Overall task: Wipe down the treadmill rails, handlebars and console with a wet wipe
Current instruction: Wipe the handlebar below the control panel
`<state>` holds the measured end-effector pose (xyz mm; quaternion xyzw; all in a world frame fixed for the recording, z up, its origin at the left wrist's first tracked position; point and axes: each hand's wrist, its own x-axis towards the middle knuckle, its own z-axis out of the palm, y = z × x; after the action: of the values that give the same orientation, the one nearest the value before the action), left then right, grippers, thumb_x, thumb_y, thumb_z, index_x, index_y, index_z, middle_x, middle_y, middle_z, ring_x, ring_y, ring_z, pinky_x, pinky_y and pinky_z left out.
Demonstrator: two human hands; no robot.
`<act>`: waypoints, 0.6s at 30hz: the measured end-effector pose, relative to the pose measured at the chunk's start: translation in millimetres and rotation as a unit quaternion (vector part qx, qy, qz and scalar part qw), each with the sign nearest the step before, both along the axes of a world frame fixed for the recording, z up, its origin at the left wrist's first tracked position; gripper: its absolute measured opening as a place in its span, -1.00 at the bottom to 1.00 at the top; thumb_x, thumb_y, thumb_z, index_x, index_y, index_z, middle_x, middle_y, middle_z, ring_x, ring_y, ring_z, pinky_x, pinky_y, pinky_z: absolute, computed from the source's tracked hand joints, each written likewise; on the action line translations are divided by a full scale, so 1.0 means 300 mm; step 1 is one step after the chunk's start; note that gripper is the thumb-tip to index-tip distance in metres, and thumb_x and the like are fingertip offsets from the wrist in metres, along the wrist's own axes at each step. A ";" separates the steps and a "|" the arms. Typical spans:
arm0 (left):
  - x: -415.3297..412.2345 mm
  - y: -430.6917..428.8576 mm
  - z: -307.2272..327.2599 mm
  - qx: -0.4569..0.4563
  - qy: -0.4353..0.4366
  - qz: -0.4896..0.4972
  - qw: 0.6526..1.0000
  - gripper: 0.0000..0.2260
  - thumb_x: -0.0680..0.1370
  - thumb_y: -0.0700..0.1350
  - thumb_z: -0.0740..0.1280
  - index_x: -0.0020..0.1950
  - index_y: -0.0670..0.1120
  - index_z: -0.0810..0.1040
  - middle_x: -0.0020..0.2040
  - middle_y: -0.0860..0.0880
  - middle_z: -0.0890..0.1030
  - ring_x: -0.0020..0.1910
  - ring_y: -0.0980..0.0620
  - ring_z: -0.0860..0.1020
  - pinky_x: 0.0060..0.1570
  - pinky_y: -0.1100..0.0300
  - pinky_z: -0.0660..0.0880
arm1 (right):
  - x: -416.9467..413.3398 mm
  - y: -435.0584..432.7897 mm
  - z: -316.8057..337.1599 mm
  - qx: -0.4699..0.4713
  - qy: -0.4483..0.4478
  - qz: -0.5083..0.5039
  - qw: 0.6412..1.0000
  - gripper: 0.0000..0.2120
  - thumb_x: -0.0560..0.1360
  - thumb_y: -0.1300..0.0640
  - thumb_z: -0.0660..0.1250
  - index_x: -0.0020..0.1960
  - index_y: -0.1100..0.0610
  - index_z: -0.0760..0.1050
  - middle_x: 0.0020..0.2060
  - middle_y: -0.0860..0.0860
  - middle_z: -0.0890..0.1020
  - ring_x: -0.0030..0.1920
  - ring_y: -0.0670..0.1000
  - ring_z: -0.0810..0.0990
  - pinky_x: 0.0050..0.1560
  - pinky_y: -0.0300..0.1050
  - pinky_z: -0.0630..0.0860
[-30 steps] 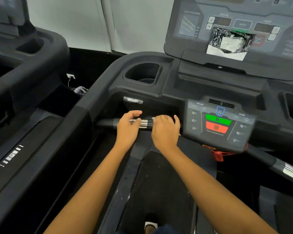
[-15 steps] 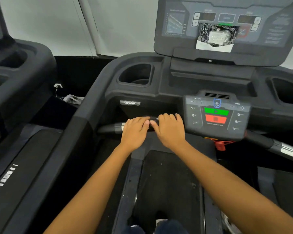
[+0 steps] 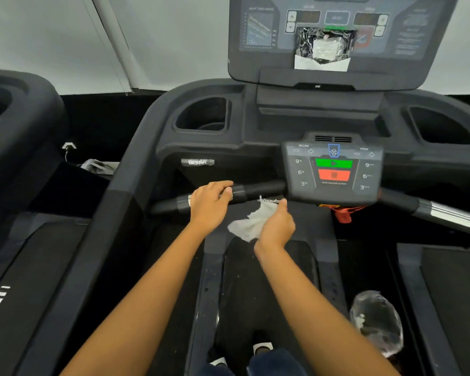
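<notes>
Left hand [image 3: 210, 206] reaches forward, palm down, fingers curled over the black handlebar [image 3: 258, 189] near its silver band. Right hand [image 3: 276, 229] hangs just below the bar, apart from it, thumb up, fingers closed around the crumpled white wet wipe [image 3: 248, 226], which spills out to the left. Just right of it sits the control panel [image 3: 333, 169] with green and red buttons. Below, the dark belt [image 3: 250, 294]; a clear plastic bag [image 3: 375, 324] lies at lower right. Pale wall [image 3: 160, 36] behind.
</notes>
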<state>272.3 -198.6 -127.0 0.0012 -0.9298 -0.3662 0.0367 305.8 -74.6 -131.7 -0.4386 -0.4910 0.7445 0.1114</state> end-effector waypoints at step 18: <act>-0.004 -0.033 0.027 0.081 -0.082 -0.035 0.993 -0.66 0.67 -0.02 0.06 0.35 0.01 0.51 0.31 -0.03 0.51 0.29 0.01 0.44 0.36 0.05 0.30 | -0.084 -0.061 0.171 -0.117 0.000 0.038 0.992 -0.75 0.59 0.40 0.03 0.20 0.31 0.38 -0.10 0.10 0.44 -0.11 0.12 0.51 -0.09 -0.06 0.45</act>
<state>271.2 -208.6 -119.0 0.0014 -0.8965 -0.4400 -0.0527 280.5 -92.9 -80.5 -0.4295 -0.4166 0.8006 0.0314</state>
